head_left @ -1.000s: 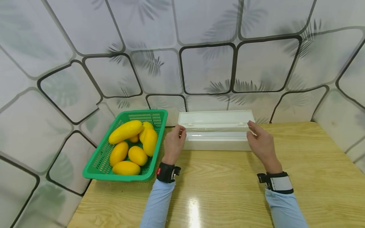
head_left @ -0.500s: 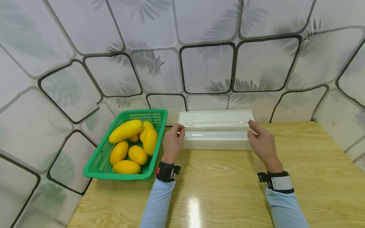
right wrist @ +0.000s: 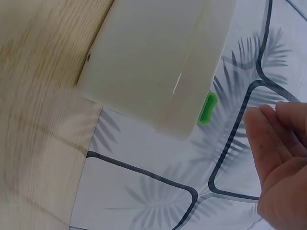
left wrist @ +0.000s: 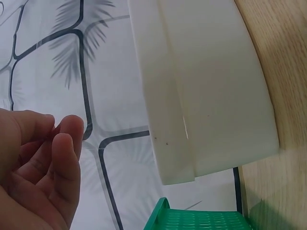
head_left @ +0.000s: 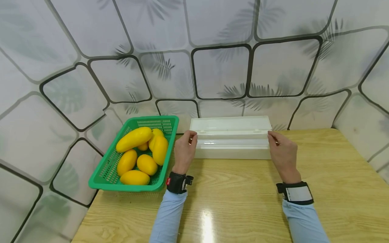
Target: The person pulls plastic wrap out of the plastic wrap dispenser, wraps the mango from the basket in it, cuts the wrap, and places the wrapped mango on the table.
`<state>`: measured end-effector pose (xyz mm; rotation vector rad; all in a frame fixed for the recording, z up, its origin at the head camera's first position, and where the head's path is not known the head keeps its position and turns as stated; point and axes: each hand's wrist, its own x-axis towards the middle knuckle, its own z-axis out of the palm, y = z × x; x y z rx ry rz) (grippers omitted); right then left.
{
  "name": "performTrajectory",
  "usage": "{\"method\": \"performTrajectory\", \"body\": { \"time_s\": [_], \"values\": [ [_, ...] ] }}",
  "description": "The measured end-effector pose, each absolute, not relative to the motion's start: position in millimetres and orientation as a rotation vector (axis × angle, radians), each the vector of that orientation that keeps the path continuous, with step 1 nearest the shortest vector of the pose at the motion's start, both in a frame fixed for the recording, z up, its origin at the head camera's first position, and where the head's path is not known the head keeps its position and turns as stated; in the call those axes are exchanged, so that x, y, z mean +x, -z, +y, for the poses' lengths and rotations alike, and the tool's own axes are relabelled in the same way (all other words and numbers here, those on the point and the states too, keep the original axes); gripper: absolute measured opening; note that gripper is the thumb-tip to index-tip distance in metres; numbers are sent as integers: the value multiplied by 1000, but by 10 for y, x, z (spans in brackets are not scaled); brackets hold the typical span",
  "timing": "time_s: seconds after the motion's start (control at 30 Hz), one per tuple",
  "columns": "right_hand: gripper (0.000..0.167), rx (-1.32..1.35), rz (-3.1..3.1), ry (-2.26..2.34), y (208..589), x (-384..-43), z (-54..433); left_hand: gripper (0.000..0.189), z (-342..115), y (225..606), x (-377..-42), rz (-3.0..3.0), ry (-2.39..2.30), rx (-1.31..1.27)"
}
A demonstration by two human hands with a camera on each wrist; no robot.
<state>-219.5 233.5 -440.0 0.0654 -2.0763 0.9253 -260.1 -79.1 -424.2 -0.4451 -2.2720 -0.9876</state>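
A long white cling film dispenser [head_left: 232, 154] lies on the table with its lid [head_left: 231, 125] tipped back against the wall side. The shiny roll of cling film [head_left: 232, 142] shows in its opening. At the left end, my left hand [head_left: 183, 150] pinches with thumb and fingertips, raised just above the box. My right hand [head_left: 283, 153] pinches likewise at the right end, level with the left. The clear film's edge between the fingertips hardly shows. The right wrist view has a small green piece [right wrist: 207, 109] at the dispenser's edge.
A green plastic basket [head_left: 94, 180] with several yellow mangoes [head_left: 134, 140] stands to the left, close beside my left forearm. The wooden table [head_left: 243, 202] meets a patterned wall covering [head_left: 222, 74] right behind the dispenser.
My right hand's thumb and fingers have come together from apart, and the hand has shifted slightly right. My left hand has hardly moved and keeps its pinch.
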Motion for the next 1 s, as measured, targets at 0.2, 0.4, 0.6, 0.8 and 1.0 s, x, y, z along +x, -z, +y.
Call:
{"method": "performTrajectory", "body": {
  "time_s": [0.2, 0.4, 0.6, 0.8, 1.0],
  "values": [
    [16, 45, -2038, -983, 4386, -2174, 2321, 11, -789, 4224, -2608, -2263, 993, -442],
    [16, 62, -2010, -1005, 4377, -2169, 2315, 11, -792, 4196, -2607, -2255, 995, -442],
    [16, 56, -2012, -1012, 4354, -2158, 2300, 10, -798, 4178, -2588, -2240, 993, -448],
    [16, 48, -2003, -1026, 4326, -2147, 2296, 10, -795, 4158, -2575, -2221, 993, -465],
    [17, 46, -2010, -1020, 4315, -2147, 2300, 10, -790, 4139, -2573, -2215, 983, -469]
  ]
}}
